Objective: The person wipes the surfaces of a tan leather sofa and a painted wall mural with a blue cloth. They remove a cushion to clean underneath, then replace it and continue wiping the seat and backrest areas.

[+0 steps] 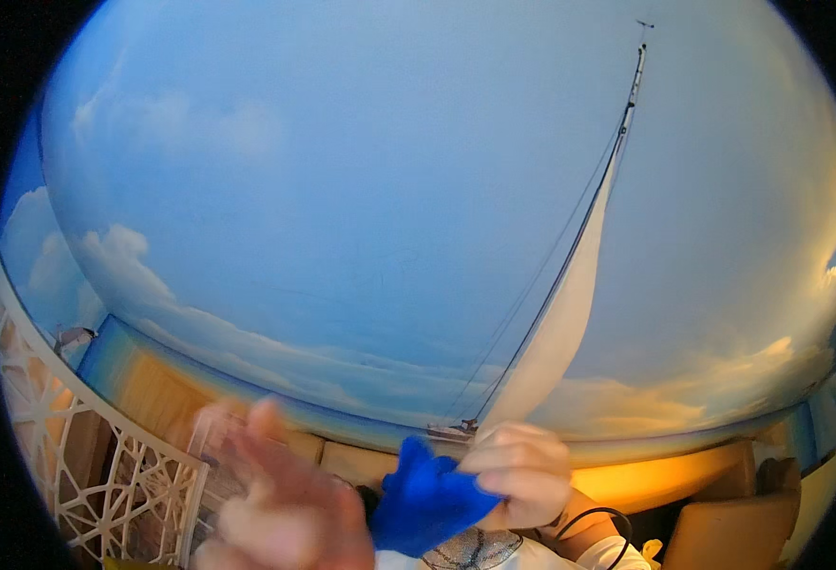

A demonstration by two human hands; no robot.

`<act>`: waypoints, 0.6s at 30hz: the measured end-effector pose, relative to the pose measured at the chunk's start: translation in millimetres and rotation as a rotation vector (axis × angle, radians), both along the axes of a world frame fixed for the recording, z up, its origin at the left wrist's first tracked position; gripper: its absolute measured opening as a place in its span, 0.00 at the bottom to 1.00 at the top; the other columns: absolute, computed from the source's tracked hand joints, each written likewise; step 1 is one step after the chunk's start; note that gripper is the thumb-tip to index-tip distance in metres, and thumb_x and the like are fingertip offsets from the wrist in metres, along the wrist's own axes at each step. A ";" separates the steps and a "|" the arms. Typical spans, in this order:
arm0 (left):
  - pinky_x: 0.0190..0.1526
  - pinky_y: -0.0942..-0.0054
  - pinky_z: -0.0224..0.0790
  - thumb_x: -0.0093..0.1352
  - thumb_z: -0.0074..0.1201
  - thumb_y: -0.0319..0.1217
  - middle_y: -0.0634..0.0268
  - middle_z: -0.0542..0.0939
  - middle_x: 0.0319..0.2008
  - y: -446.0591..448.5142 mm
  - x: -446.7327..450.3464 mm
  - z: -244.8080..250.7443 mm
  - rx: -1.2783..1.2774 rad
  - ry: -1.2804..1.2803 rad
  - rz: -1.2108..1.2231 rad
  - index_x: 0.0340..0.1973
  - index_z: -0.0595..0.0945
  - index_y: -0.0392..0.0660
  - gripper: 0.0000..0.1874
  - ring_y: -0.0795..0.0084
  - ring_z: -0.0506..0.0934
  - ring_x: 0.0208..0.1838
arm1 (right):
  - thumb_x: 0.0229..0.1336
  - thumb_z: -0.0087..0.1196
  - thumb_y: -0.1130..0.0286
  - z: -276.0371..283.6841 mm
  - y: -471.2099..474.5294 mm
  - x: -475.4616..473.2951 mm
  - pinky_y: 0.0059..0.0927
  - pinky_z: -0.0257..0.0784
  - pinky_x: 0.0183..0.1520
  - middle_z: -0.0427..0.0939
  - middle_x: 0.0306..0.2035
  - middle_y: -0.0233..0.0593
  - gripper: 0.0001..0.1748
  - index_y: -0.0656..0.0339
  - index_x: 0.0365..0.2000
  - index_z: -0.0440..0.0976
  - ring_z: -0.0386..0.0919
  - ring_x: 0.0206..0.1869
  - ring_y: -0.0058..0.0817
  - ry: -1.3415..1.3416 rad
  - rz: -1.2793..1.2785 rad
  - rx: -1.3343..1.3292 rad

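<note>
My right hand [521, 474] is at the lower middle, its fingers curled around the edge of a piece of bright blue cloth [425, 499]. The cloth hangs bunched to the left of those fingers. My left hand [282, 491] is raised at the lower left, near the camera and blurred by motion; its thumb and fingers look partly bent, and whether anything is in it cannot be told. Below the cloth shows a patch of glittery, dark-lined fabric [475, 548] beside white cloth.
A wall mural of sky and a sailboat [560, 320] fills most of the view. A white lattice partition [111, 484] stands at lower left. Tan upholstered seats [731, 527] are at lower right. A black cable [624, 524] loops by the right forearm.
</note>
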State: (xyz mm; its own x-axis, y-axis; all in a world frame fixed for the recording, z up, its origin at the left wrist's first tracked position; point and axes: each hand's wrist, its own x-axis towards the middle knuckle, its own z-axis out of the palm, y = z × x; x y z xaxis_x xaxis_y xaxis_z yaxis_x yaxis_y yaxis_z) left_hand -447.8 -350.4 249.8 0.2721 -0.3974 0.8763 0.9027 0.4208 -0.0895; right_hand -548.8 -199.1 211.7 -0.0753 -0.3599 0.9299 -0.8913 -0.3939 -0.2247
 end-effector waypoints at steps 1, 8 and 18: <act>0.76 0.38 0.47 0.71 0.60 0.50 0.47 0.80 0.61 -8.4 -36.8 -20.7 -0.179 -0.436 -0.177 0.62 0.75 0.39 0.33 0.37 0.62 0.75 | 0.47 0.68 0.70 -10.7 20.8 -16.6 0.33 0.77 0.30 0.83 0.34 0.42 0.13 0.61 0.34 0.78 0.78 0.25 0.38 -0.011 -0.209 0.034; 0.48 0.74 0.73 0.78 0.55 0.40 0.67 0.81 0.39 -34.2 -81.8 -76.0 -0.379 -1.377 -1.031 0.56 0.80 0.38 0.19 0.79 0.77 0.43 | 0.50 0.65 0.80 -10.7 40.9 -34.1 0.32 0.76 0.31 0.83 0.32 0.44 0.10 0.60 0.33 0.76 0.81 0.27 0.40 0.047 -0.712 -0.120; 0.48 0.80 0.64 0.82 0.49 0.40 0.70 0.73 0.39 -33.6 -81.3 -52.4 -0.296 -1.363 -1.019 0.49 0.72 0.42 0.14 0.84 0.69 0.45 | 0.62 0.67 0.72 -9.2 46.4 -51.6 0.37 0.70 0.63 0.72 0.64 0.54 0.16 0.60 0.37 0.67 0.76 0.55 0.32 -0.618 0.057 0.314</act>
State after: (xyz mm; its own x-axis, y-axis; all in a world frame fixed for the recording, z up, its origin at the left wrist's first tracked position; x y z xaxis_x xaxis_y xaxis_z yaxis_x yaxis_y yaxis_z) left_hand -529.1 -384.0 197.4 -0.9075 0.2801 0.3130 0.2600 -0.2107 0.9423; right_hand -600.4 -152.7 202.5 -0.5302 -0.6239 0.5742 -0.5433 -0.2698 -0.7950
